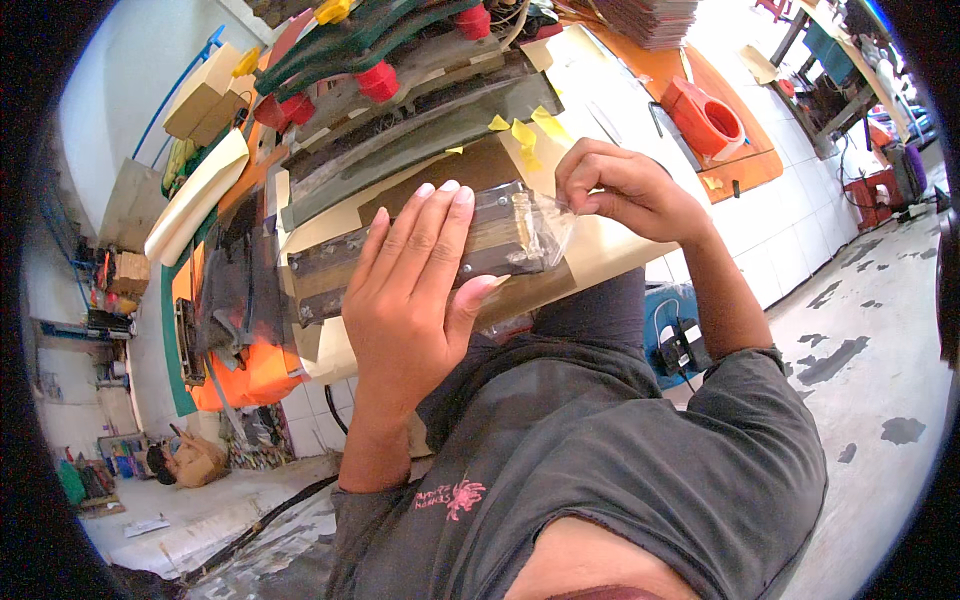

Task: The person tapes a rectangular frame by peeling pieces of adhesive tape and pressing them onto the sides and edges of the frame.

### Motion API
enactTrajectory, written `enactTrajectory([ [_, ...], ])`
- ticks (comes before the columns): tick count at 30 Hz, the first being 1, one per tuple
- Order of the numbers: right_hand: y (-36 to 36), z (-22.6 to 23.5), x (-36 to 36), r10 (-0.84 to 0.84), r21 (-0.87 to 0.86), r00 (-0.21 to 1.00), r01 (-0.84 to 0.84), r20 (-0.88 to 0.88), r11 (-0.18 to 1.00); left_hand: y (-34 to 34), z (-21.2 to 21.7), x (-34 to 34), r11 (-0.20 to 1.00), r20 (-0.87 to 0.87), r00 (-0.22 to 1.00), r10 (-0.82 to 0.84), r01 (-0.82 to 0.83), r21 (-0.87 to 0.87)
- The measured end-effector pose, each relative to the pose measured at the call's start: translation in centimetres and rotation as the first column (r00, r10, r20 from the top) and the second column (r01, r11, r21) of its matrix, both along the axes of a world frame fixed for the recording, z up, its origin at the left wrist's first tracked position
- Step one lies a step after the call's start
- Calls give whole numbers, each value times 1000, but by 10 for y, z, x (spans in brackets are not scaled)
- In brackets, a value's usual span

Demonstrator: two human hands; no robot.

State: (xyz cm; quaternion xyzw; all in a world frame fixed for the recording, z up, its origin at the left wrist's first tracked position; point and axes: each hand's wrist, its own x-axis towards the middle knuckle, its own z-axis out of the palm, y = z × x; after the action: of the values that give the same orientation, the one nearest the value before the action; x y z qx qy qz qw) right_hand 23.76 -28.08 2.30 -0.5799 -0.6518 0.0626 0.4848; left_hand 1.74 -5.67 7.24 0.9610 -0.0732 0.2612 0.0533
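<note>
In front of me a long dark panel with a tan-brown band and small metal screws rests at a tilt on cream sheeting. Clear plastic film covers its right end, bunching past the corner. My left hand lies flat across the panel's middle, fingers stretched and thumb out to the side, hiding part of it. At the right end, my right hand pinches the loose edge of the film between thumb and fingers. Yellow scraps lie just beyond the panel.
Behind the panel stands a dark green frame with red feet. An orange plastic holder sits far right, near a stack of brown sheets. Cardboard boxes stand at far left; a person is low in the left background.
</note>
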Motion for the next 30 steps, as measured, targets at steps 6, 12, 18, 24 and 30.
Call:
enactTrajectory([
  [6,-12,-38,10,-99,25,944,113,-315,993,-2,1,-3,1000,-19,1000,0,0,-6],
  [12,-27,-46,5,-212,128,822,324,-528,937,-1,1,-1,1000,-19,1000,11,-10,9],
  [18,-37,-52,16,-244,157,682,469,-689,869,-1,0,0,1000,-6,1000,5,-5,12],
  [24,-23,-44,28,-335,-1,661,451,-671,892,-2,2,-1,1000,-8,1000,7,-7,3],
  [30,-2,-33,52,-297,-3,689,393,-661,920,-1,2,-1,1000,-4,1000,3,-3,2],
])
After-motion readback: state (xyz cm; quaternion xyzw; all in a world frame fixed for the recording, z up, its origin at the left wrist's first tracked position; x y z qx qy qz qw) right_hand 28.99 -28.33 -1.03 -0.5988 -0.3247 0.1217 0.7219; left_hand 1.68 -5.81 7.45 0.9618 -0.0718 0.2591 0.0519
